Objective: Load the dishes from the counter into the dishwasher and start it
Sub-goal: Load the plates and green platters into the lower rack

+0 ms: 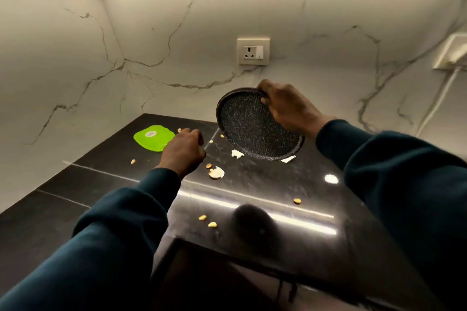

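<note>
Head view: right hand (pixel 288 106) hides tilted speckled plate's (pixel 252 129) upper rim.

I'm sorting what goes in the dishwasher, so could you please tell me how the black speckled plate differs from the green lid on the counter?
The black speckled plate is dark with a raised rim; the green lid is bright green with a pale round centre. The plate is tilted, gripped at its rim by the right hand; the lid lies flat, unheld, beside the left hand. The plate looks larger. Both are roundish.
</note>
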